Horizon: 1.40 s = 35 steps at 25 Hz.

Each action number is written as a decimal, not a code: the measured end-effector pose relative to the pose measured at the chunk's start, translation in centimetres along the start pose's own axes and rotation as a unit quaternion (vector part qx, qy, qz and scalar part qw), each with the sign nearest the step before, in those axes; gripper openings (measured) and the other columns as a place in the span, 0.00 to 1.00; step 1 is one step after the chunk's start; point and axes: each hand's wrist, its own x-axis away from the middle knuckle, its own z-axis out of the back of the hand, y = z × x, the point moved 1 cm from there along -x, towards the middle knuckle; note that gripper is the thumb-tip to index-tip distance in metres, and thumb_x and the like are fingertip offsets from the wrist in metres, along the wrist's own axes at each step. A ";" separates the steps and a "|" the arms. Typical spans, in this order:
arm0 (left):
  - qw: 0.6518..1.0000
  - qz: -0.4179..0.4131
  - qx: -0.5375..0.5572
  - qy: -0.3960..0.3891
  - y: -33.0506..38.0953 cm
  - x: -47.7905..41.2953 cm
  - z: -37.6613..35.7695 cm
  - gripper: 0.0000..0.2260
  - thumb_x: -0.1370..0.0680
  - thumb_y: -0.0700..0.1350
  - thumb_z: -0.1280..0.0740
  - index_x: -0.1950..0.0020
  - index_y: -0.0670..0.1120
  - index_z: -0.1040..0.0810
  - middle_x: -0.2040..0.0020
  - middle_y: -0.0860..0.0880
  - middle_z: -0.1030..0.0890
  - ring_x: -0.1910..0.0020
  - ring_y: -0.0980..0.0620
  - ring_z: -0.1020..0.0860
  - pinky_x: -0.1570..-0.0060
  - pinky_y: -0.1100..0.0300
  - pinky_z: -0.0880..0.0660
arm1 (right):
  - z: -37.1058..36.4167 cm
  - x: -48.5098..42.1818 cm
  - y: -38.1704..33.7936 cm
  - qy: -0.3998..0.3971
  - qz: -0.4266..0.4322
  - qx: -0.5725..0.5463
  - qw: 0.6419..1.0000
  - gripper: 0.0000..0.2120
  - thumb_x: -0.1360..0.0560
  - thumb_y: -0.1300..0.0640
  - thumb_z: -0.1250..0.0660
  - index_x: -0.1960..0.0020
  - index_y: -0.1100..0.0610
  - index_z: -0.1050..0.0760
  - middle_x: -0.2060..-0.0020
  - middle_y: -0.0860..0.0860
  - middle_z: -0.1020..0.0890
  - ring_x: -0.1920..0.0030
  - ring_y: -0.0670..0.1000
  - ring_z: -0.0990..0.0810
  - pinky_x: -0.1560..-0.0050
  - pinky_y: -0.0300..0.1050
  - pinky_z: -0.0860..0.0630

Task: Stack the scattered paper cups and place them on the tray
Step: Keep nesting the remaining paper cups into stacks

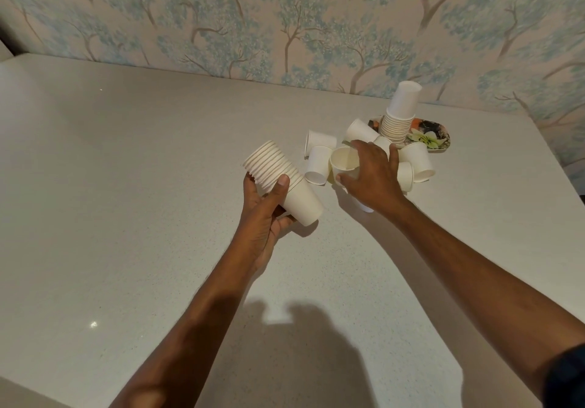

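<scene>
Item 1. Pale speckled bench [126, 186], carrying everything listed; tree-patterned wallpaper [221, 12] runs behind it at 12 o'clock.

Item 2. Nested stack of white paper cups [285, 183], held off the bench just left of centre. It is tilted, with the rims towards 10 o'clock and the base towards 4 o'clock. The left hand [269, 208] has its grip closed round the stack, thumb across the near side and fingers beneath.

Item 3. Single white paper cup [343, 161], mouth facing up, at 3 o'clock of item 2. The right hand [372, 176] comes at it from 5 o'clock, its grip partly closed: thumb at the cup's lower wall, forefinger over the rim, the other fingers spread across the pile.

Item 4. Loose white paper cups [318, 165], lying on their sides in a cluster around the right hand and touching one another. One is largely hidden under the wrist.

Item 5. Oval floral-printed tray [437, 138], at 2 o'clock of the cluster, near the wall.

Item 6. Second stack of white paper cups [400, 113], base up and leaning slightly, standing on the tray's 9 o'clock end.
</scene>
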 end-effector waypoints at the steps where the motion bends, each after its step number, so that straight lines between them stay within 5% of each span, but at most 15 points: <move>1: 1.000 -0.002 0.003 0.002 0.1 -0.1 0.1 0.30 0.22 0.50 0.21 0.24 0.63 0.30 0.26 0.44 0.24 0.30 0.40 0.20 0.38 0.34 0.20 | 0.2 0.1 -0.1 0.009 0.001 -0.026 1.000 0.34 0.26 0.48 0.22 0.24 0.54 0.30 0.29 0.54 0.21 0.24 0.58 0.28 0.16 0.66 0.55; 6: 1.000 -0.011 0.019 0.019 0.8 -0.2 0.0 0.30 0.20 0.47 0.24 0.21 0.58 0.32 0.28 0.41 0.24 0.32 0.42 0.18 0.40 0.37 0.19 | 2.6 1.7 -1.4 0.022 -0.019 -0.203 0.979 0.36 0.27 0.54 0.20 0.24 0.54 0.33 0.29 0.53 0.26 0.31 0.54 0.27 0.30 0.52 0.29; 10: 0.997 -0.016 0.068 0.045 1.5 0.0 -0.8 0.29 0.18 0.49 0.27 0.19 0.53 0.33 0.27 0.39 0.25 0.31 0.41 0.20 0.40 0.39 0.18 | 4.7 3.8 -2.4 -0.048 0.015 -0.289 0.956 0.35 0.25 0.56 0.21 0.24 0.51 0.34 0.32 0.49 0.25 0.36 0.50 0.23 0.40 0.44 0.21; 18: 0.996 -0.049 0.057 0.050 2.5 0.1 -2.5 0.33 0.22 0.51 0.27 0.18 0.52 0.34 0.25 0.38 0.26 0.30 0.42 0.20 0.40 0.42 0.18 | 3.9 7.5 -3.2 -0.163 0.047 -0.265 0.949 0.34 0.25 0.56 0.20 0.23 0.50 0.31 0.33 0.47 0.23 0.36 0.45 0.22 0.40 0.39 0.23; 24: 0.999 -0.039 0.007 0.028 1.3 0.4 -3.9 0.31 0.19 0.49 0.28 0.18 0.51 0.36 0.27 0.39 0.26 0.29 0.40 0.22 0.34 0.40 0.21 | 3.2 8.2 -4.1 -0.152 0.040 -0.289 0.944 0.33 0.24 0.53 0.21 0.24 0.46 0.31 0.33 0.43 0.23 0.37 0.34 0.24 0.46 0.29 0.24; 35: 0.992 -0.019 -0.121 -0.036 0.0 -0.2 -6.8 0.34 0.22 0.49 0.28 0.18 0.54 0.37 0.27 0.45 0.23 0.30 0.44 0.21 0.36 0.41 0.19 | 3.7 9.1 -2.9 -0.108 0.000 -0.341 0.934 0.35 0.23 0.53 0.21 0.21 0.49 0.34 0.31 0.44 0.23 0.36 0.39 0.22 0.45 0.34 0.20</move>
